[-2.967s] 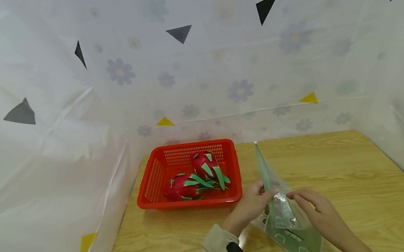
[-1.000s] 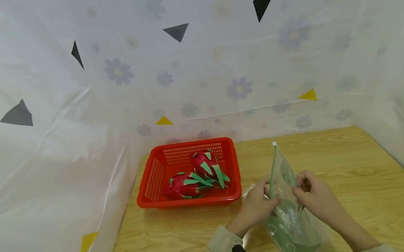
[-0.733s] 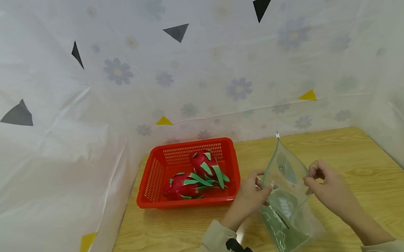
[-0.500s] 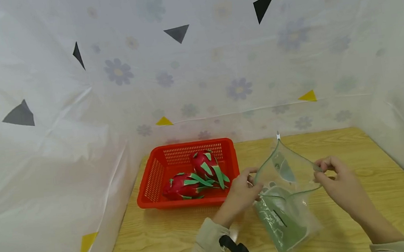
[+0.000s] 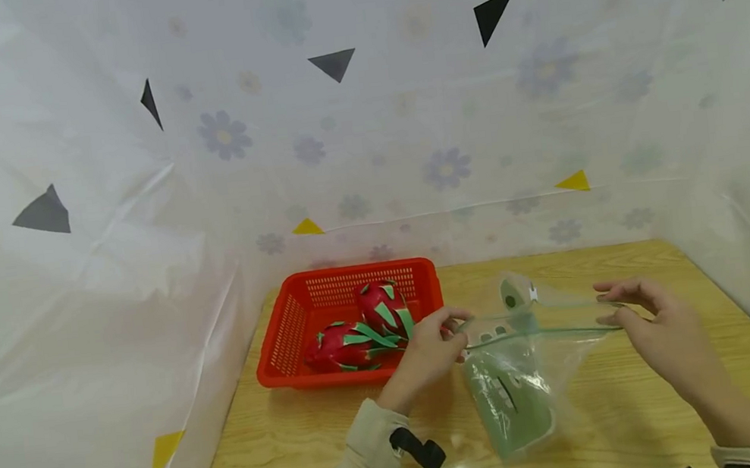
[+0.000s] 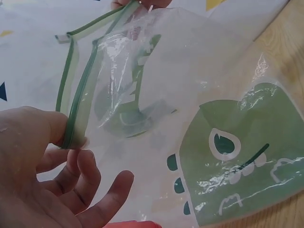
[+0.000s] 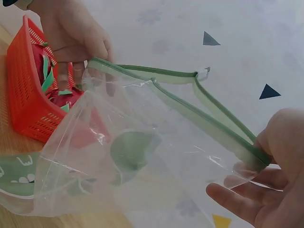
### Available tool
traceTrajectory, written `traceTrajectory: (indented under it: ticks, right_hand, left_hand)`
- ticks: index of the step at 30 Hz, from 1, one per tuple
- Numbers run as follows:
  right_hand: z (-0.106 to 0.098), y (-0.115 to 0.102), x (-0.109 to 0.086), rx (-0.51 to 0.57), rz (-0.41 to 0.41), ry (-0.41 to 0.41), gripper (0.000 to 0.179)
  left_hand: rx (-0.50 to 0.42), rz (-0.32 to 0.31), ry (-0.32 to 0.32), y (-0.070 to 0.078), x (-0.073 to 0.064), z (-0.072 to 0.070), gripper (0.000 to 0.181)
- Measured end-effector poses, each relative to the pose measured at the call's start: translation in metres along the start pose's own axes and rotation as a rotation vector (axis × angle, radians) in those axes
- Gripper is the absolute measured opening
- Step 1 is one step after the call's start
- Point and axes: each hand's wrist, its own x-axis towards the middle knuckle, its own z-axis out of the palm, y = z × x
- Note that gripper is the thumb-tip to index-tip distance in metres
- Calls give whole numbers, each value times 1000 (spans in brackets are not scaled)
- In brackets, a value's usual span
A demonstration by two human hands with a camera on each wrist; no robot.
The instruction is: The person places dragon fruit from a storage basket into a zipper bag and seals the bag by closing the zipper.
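Plastic bag [image 5: 512, 402] between left hand [image 5: 426, 349] and right hand [image 5: 665, 333], both pinching green rim [image 5: 560, 331]

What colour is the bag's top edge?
The bag's top edge is green, clearest in the right wrist view.

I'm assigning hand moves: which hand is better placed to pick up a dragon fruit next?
Probably the left hand: it is beside the red basket holding both dragon fruits, while the right hand is across the slider zip bag. Both hands pinch the bag's mouth, so the left would release first.
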Motion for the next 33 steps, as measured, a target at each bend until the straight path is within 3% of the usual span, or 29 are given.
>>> traceTrajectory:
  ticks: [4,7,11,16,24,33]
  right_hand:
    - [-1,-4,0,-37,23,-5,18]
    - [3,-6,-2,-69,35,-55,21]
    - [11,-7,-5,-69,-7,-114,18]
    - [20,-7,-5,-49,-48,-126,17]
    - [26,-8,-8,-40,-6,-159,20]
    - [27,-4,-9,-44,-4,-166,22]
  left_hand:
    - [26,-13,-9,-3,-2,-1,27]
    - [8,-29,-35,-7,-4,1,27]
    - [-33,-41,-68,-11,-6,6,25]
    - [-60,-36,-98,-12,-6,11,21]
    - [-65,-16,-157,-11,-9,14,28]
    - [-38,-14,-171,-5,-13,10,36]
